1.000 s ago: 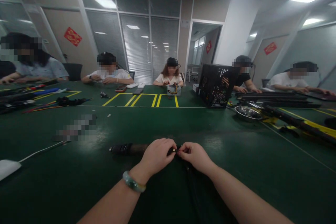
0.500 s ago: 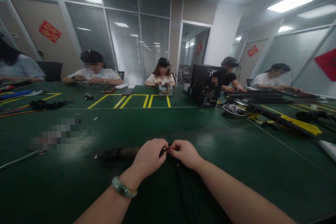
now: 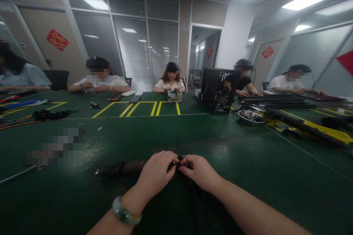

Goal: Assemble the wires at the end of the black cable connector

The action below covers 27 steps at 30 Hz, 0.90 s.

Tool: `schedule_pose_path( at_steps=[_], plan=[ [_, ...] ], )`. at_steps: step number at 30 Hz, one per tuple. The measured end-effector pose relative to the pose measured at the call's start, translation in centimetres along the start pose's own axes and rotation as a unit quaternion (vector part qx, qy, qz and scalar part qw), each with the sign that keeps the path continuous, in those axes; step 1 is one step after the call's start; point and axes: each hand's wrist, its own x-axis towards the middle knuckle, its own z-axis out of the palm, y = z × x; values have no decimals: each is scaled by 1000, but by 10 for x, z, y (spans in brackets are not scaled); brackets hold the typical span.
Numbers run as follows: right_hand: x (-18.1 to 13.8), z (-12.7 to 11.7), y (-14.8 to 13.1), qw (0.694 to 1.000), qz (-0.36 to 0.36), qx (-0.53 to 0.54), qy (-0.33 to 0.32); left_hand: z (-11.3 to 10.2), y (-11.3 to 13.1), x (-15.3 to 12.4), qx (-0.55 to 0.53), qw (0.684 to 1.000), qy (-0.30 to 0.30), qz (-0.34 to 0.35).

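My left hand (image 3: 156,172), with a green bangle on its wrist, and my right hand (image 3: 198,170) meet fingertip to fingertip low in the middle of the head view. Both are closed in a pinch on a small dark part (image 3: 176,162) between them, too small to name. A dark rod-like tool (image 3: 121,168) lies on the green table (image 3: 248,176) and runs left from under my left hand. A dark cloth or strap (image 3: 197,205) lies below my hands toward me.
Several people sit round the far and side edges of the table. A black perforated case (image 3: 219,89) and a metal bowl (image 3: 250,117) stand at the right, with long black and yellow bars (image 3: 309,126). Yellow tape marks (image 3: 143,108) and cables (image 3: 46,114) lie beyond.
My hands stay pinched together on the small part. The camera has shifted a little, so the room slid slightly right and down in view.
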Motion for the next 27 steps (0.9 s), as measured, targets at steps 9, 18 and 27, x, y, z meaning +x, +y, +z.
schedule_pose_path(
  at_steps=[9,18,27],
  plan=[
    [0,2,0,999,-3,-23,22,0,1,1,-18,1000,0,4],
    [-2,1,-2,1000,-2,-2,23,-4,11,-4,-21,1000,4,-1],
    [-13,-2,-15,998,-15,-57,18,-8,22,-17,-54,998,9,-8]
  ],
)
